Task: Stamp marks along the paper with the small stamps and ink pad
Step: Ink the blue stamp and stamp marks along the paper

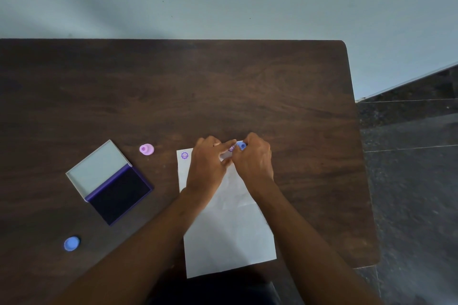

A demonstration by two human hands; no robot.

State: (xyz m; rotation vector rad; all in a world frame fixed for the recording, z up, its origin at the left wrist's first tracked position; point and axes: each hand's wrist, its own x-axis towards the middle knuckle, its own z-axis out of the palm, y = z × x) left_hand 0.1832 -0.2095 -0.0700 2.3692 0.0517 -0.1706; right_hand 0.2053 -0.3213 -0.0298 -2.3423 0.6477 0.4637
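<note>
Blue stamp cap [71, 243] sat on the dark wooden table [223, 86], far left of our fingers and nearer to us, well apart from everything else.

Ink pad [120, 193] lay open, left of our left hand [208, 166], purple-black pad face up, pale lid [98, 168] hinged back on the far-left side. Not touched.

Pink stamp [146, 149] stood on the table just beyond the ink pad, left of our left fingertips, roughly level with them, apart from the paper.

White paper sheet [230, 238] lay lengthwise away from us, both forearms crossing over it. One purple flower-face mark [185, 155] showed at its far-left corner, just left of our left hand. A second purple mark [231, 148] was partly visible at the far edge, between the two hands, right by our left index fingertip [231, 143].

Left hand rested on the far part of the sheet, index finger extended toward the right hand, other fingers loosely curled, gripping nothing we could see.

Right hand [255, 161] was clenched around a blue stamp [242, 145] at the sheet's far edge, fingers [247, 138] wrapped over it, only its top showing. Couldn't tell whether the stamp face was touching the paper. The two hands' fingertips were nearly touching.
</note>
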